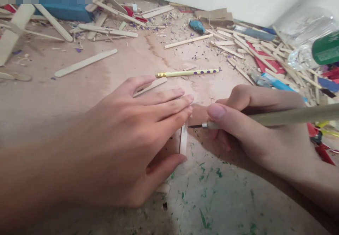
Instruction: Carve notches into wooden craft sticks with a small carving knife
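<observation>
Wooden stick (183, 139) pinned flat under left hand (127, 146); knife (265, 119) gripped by right hand (254, 129), tip just beside stick. Slip toward fingertips (189, 109) judged likely.

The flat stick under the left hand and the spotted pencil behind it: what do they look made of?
The flat stick looks like pale, unfinished wood: matte, like the craft sticks scattered around. The spotted pencil seems to be painted wood, glossy yellow with purple dots and a gold metal band, though its core is not visible.
</observation>
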`<action>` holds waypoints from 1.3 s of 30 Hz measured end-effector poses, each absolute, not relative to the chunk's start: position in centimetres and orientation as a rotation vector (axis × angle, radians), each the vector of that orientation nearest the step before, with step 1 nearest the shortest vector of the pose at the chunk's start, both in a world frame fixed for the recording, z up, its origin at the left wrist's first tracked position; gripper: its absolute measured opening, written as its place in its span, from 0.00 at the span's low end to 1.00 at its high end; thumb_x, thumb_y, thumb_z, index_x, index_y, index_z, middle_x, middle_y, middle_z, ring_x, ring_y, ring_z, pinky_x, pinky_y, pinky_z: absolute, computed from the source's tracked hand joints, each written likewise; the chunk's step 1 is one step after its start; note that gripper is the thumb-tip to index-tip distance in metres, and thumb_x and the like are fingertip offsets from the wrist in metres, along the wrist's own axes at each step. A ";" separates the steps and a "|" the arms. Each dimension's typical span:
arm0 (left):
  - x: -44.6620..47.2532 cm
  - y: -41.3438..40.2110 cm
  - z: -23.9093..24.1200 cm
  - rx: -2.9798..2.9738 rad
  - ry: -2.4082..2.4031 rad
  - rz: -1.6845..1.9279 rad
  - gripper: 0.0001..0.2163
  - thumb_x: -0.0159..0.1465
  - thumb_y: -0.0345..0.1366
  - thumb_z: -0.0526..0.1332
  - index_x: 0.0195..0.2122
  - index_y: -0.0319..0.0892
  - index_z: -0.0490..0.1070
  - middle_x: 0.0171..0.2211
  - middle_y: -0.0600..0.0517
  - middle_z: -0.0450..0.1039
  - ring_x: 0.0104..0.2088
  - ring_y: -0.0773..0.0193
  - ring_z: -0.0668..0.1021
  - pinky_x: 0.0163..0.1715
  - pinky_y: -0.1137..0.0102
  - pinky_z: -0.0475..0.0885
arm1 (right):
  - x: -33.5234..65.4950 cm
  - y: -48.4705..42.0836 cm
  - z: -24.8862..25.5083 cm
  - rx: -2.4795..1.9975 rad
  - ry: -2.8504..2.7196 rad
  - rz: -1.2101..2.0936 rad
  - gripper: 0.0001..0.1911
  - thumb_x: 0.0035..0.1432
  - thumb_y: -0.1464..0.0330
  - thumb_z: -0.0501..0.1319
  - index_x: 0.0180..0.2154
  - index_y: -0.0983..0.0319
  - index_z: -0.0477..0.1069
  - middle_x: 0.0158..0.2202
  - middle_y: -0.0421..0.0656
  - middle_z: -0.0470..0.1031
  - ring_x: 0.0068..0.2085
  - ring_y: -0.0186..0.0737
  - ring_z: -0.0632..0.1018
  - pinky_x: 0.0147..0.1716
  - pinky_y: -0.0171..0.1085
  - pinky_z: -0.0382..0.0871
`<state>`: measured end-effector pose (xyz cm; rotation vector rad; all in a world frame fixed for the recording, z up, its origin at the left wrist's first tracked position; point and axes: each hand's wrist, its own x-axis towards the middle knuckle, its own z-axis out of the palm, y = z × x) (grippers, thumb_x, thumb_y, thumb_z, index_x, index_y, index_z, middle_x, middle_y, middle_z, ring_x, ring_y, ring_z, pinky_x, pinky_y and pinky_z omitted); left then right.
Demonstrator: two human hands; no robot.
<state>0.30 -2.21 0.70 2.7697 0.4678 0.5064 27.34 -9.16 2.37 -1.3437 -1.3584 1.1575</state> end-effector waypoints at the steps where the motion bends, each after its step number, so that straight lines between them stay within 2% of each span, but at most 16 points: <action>1: 0.3 -2.2 0.7 2.753 0.463 0.501 0.27 0.89 0.51 0.54 0.78 0.42 0.79 0.79 0.48 0.82 0.83 0.40 0.80 0.90 0.35 0.65 | 27.4 -9.2 2.3 -1.339 -1.361 1.161 0.28 0.77 0.58 0.83 0.27 0.57 0.75 0.21 0.34 0.79 0.18 0.29 0.73 0.14 0.31 0.61; 5: 0.3 -2.5 0.5 2.747 0.445 0.497 0.28 0.89 0.54 0.56 0.80 0.44 0.75 0.81 0.50 0.80 0.87 0.43 0.75 0.92 0.36 0.61 | 27.4 -9.3 2.3 -1.321 -1.373 1.149 0.27 0.77 0.59 0.83 0.28 0.56 0.76 0.21 0.33 0.79 0.18 0.30 0.74 0.15 0.33 0.64; 8: 0.3 -2.6 0.2 2.769 0.444 0.493 0.29 0.90 0.54 0.53 0.82 0.44 0.73 0.83 0.49 0.77 0.88 0.46 0.73 0.93 0.35 0.60 | 27.4 -9.3 2.4 -1.306 -1.396 1.156 0.28 0.78 0.60 0.82 0.27 0.56 0.75 0.21 0.33 0.78 0.18 0.29 0.73 0.14 0.32 0.62; 14: 0.4 -2.4 0.3 2.756 0.458 0.485 0.29 0.90 0.53 0.53 0.79 0.41 0.78 0.77 0.48 0.84 0.85 0.39 0.77 0.92 0.30 0.59 | 27.6 -9.2 2.3 -1.286 -1.416 1.154 0.26 0.74 0.63 0.85 0.27 0.56 0.76 0.21 0.34 0.78 0.18 0.31 0.72 0.12 0.34 0.61; 17: 0.4 -2.4 0.3 2.783 0.455 0.469 0.30 0.92 0.53 0.49 0.79 0.41 0.77 0.78 0.48 0.83 0.85 0.41 0.77 0.91 0.29 0.61 | 27.6 -9.3 2.2 -1.297 -1.409 1.165 0.24 0.72 0.64 0.86 0.28 0.55 0.78 0.22 0.35 0.80 0.18 0.33 0.73 0.12 0.37 0.62; 21: 0.2 -2.5 0.2 2.811 0.480 0.453 0.29 0.91 0.55 0.48 0.79 0.47 0.78 0.80 0.53 0.81 0.88 0.48 0.74 0.94 0.34 0.58 | 27.7 -9.3 2.3 -1.312 -1.497 1.099 0.24 0.75 0.66 0.83 0.28 0.55 0.77 0.22 0.34 0.79 0.18 0.33 0.73 0.12 0.37 0.60; 24: 0.2 -2.5 0.3 2.813 0.501 0.440 0.30 0.90 0.57 0.50 0.80 0.48 0.77 0.81 0.54 0.79 0.88 0.49 0.72 0.95 0.37 0.53 | 27.9 -9.4 2.4 -1.318 -1.575 0.998 0.24 0.75 0.68 0.83 0.28 0.55 0.76 0.22 0.33 0.78 0.20 0.32 0.72 0.14 0.37 0.61; 27: 0.4 -2.6 0.6 2.818 0.529 0.403 0.32 0.89 0.57 0.50 0.82 0.48 0.75 0.83 0.54 0.77 0.89 0.47 0.71 0.94 0.33 0.52 | 28.0 -9.5 2.4 -1.319 -1.614 0.963 0.26 0.73 0.68 0.84 0.28 0.56 0.74 0.23 0.33 0.76 0.22 0.32 0.72 0.18 0.37 0.64; 29: 0.6 -2.7 0.9 2.824 0.543 0.395 0.32 0.88 0.56 0.51 0.82 0.44 0.75 0.82 0.51 0.78 0.89 0.45 0.72 0.93 0.31 0.53 | 28.0 -9.6 2.4 -1.325 -1.596 0.991 0.26 0.74 0.68 0.83 0.28 0.56 0.74 0.23 0.34 0.76 0.22 0.32 0.72 0.19 0.37 0.65; 31: 0.7 -2.8 1.0 2.826 0.556 0.411 0.31 0.87 0.55 0.53 0.81 0.42 0.77 0.80 0.50 0.81 0.87 0.44 0.74 0.93 0.33 0.54 | 28.1 -9.7 2.3 -1.319 -1.570 1.033 0.25 0.76 0.69 0.82 0.28 0.56 0.74 0.23 0.34 0.76 0.21 0.33 0.73 0.18 0.37 0.65; 33: 0.8 -2.9 1.1 2.822 0.556 0.426 0.30 0.87 0.56 0.56 0.78 0.44 0.80 0.78 0.52 0.82 0.86 0.45 0.75 0.94 0.36 0.54 | 28.2 -9.7 2.3 -1.300 -1.574 1.041 0.24 0.77 0.69 0.81 0.29 0.56 0.74 0.23 0.35 0.76 0.21 0.32 0.72 0.18 0.36 0.64; 36: 0.8 -2.9 1.2 2.788 0.542 0.431 0.29 0.86 0.56 0.59 0.77 0.45 0.82 0.78 0.52 0.83 0.86 0.42 0.75 0.94 0.33 0.55 | 28.3 -9.7 2.1 -1.287 -1.632 0.967 0.26 0.76 0.67 0.81 0.28 0.57 0.72 0.23 0.34 0.74 0.21 0.31 0.70 0.19 0.35 0.61; 39: 0.8 -2.9 1.3 2.754 0.548 0.405 0.29 0.89 0.53 0.55 0.79 0.42 0.80 0.80 0.48 0.80 0.87 0.42 0.74 0.93 0.30 0.54 | 28.4 -9.7 2.0 -1.297 -1.632 0.948 0.28 0.76 0.67 0.81 0.27 0.57 0.71 0.23 0.34 0.73 0.22 0.32 0.71 0.19 0.35 0.62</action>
